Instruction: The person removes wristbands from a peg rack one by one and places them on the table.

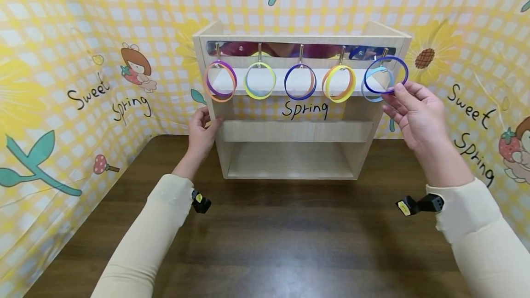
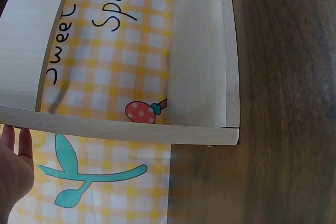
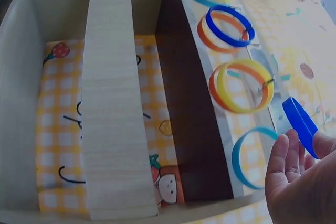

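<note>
My right hand (image 1: 422,109) pinches a dark blue silicone wristband (image 1: 407,73) between thumb and fingers at the rightmost hook. In the head view this band overlaps the hook and a light blue wristband (image 1: 362,92) hanging there. The right wrist view shows the dark blue band (image 3: 300,120) tilted in my fingers, beside the light blue one. My left hand (image 1: 201,134) holds the left side panel of a pale wooden rack (image 1: 298,131), thumb at its front edge. In the left wrist view, fingertips of the left hand (image 2: 16,163) touch the panel's outer face.
Along the metal strip (image 1: 281,49), the other hooks carry paired wristbands: orange and purple, yellow-green and light blue, dark blue and orange (image 3: 205,39), yellow and orange. The rack stands on a dark wooden table (image 1: 281,233). Checked yellow cloth (image 1: 124,8) surrounds it behind and at both sides.
</note>
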The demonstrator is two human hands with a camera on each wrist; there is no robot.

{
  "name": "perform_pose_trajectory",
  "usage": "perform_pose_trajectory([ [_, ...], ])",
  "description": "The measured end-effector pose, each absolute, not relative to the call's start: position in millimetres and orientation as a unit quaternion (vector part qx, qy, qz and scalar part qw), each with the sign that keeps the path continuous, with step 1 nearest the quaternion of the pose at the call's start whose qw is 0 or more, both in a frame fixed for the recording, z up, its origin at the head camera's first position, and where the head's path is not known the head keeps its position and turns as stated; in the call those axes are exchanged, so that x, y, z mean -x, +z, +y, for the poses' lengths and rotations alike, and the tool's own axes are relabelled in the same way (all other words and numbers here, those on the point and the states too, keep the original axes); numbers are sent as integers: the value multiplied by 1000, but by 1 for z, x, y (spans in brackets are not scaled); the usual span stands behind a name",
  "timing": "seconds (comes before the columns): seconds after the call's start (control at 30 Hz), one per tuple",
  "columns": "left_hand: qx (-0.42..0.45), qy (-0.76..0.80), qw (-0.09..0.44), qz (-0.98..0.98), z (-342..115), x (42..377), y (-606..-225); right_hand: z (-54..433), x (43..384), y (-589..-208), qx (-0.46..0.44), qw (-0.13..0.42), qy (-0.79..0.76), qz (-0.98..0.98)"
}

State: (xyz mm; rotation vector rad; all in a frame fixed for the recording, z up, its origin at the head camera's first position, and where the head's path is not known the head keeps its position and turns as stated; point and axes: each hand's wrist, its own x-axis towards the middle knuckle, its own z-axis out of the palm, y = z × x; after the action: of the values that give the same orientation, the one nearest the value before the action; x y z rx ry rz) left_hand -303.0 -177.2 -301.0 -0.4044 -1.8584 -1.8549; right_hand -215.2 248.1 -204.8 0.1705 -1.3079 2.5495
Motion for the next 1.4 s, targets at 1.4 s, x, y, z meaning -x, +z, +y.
perform_pose_trajectory([
  [1.4,156,-640,222,-719,-183,298,-292,101,208,-360,-75,-123,767,-625],
])
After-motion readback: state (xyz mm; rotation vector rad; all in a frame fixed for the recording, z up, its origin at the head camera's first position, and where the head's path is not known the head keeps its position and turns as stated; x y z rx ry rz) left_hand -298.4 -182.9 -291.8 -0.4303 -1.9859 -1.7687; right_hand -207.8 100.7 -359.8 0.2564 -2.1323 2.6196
